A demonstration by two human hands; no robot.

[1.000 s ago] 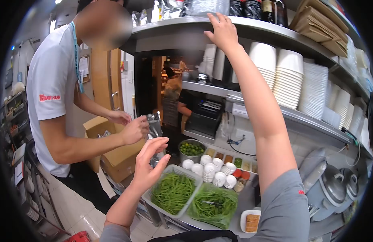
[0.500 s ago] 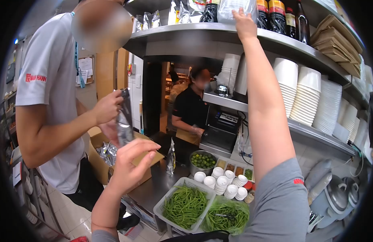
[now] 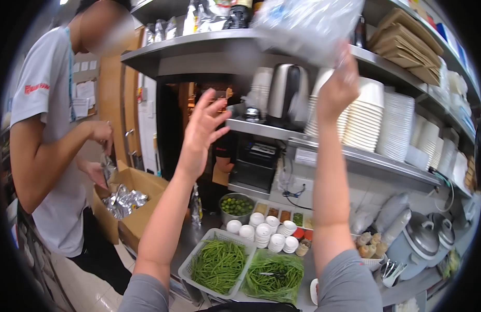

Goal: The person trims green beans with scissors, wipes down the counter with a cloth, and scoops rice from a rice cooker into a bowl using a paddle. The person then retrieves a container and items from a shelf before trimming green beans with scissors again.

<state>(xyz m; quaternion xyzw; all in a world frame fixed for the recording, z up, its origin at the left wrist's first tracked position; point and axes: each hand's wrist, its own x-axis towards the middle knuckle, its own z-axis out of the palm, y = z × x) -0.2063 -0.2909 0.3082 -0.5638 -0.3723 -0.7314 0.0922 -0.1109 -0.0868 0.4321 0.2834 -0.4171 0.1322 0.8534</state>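
Observation:
My right hand (image 3: 340, 88) is raised before the shelves, its fingers closed on the lower right edge of a clear plastic package (image 3: 308, 26). The package is blurred and hangs in front of the upper shelf (image 3: 199, 39). With spread fingers and nothing in it, my left hand (image 3: 201, 132) is held up left of the package, in front of the dark opening. Below stand a basket of green beans (image 3: 219, 266), a green bag of beans with scissors (image 3: 274, 275), and stacked white cups (image 3: 263, 234).
At the left a co-worker (image 3: 53, 130) handles a silver pouch over a cardboard box (image 3: 141, 210) of silver pouches. Stacked white bowls (image 3: 365, 114), a steel kettle (image 3: 287, 93) and brown paper bags (image 3: 407, 47) are on the shelves. Lidded pots (image 3: 425, 239) stand at the right.
The plastic package has come off the upper shelf, gripped in my right hand, which is now lower. My left hand has risen and opened. The co-worker's hands and pouch have moved left, over the box.

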